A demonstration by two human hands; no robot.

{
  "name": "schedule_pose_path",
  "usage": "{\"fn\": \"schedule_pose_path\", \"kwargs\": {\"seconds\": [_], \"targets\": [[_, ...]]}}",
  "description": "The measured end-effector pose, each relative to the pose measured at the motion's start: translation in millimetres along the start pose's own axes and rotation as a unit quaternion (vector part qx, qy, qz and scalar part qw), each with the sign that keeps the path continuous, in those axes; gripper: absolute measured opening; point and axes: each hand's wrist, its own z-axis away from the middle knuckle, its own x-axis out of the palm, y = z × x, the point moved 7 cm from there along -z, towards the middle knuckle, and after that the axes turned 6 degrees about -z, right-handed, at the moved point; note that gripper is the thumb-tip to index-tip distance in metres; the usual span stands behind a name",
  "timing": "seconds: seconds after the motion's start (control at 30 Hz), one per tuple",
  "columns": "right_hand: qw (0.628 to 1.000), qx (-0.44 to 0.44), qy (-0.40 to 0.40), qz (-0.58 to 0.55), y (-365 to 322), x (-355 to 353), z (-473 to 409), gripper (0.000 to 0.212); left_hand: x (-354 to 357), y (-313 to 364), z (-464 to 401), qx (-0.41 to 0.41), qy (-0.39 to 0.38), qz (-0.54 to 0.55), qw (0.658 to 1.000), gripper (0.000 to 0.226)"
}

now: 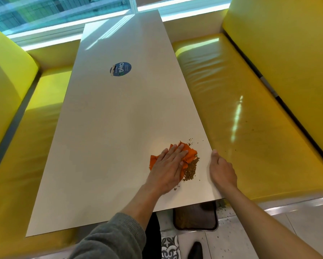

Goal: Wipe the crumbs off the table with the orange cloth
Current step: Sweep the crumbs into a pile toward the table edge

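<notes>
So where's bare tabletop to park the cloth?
Bare table runs from the left hand and orange cloth up to the blue sticker. Crowded: crumbs between cloth and right hand at the edge.

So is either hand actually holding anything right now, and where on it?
Nothing is gripped. The left hand presses flat on the middle of the orange cloth; the right hand rests at the table edge, underside hidden.

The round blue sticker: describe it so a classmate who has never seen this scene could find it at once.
Start at the long pale table between the yellow benches. Look along its far half, toward the window. The sticker is a blue disc with white lettering, torn at one edge, lying well away from the orange cloth and crumbs.
</notes>
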Motion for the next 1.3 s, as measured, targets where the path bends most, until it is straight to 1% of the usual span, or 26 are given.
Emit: {"fn": "schedule_pose_path", "kwargs": {"seconds": [0.1,0.27,0.37,0.4,0.5,0.57,0.67,0.73,0.9,1.3], "targets": [[1.0,-0.01,0.001,0.003,2,0,3,0.083,-21,-14,5,-0.024,0.036,0.048,0.998,0.047],[1.0,-0.001,-0.004,0.013,7,-1,8,0.085,-49,-58,35,-0.082,0.088,0.065,0.991,0.045],[1.0,0.002,-0.007,0.014,11,-3,13,0.085,-59,-89,63,-0.124,0.12,0.042,0.984,0.054],[1.0,0.003,-0.007,0.013,12,-3,14,0.085,-60,-97,72,-0.137,0.124,0.031,0.982,0.054],[1.0,0.01,-0.009,0.01,15,-4,18,0.084,-54,-113,96,-0.167,0.116,-0.009,0.979,0.05],[1.0,0.009,-0.008,0.008,16,-4,19,0.085,-47,-119,110,-0.189,0.106,-0.034,0.976,0.051],[1.0,0.004,-0.007,0.009,18,-4,21,0.086,-32,-115,124,-0.224,0.091,-0.079,0.967,0.056],[1.0,0.001,-0.008,0.008,17,-4,22,0.086,-23,-105,125,-0.237,0.092,-0.084,0.964,0.059],[1.0,0.003,-0.013,-0.001,17,-4,22,0.085,-12,-75,112,-0.231,0.085,-0.081,0.966,0.065],[1.0,0.01,-0.028,-0.007,17,-6,23,0.081,12,-17,59,-0.193,0.066,-0.093,0.975,0.062]]}}
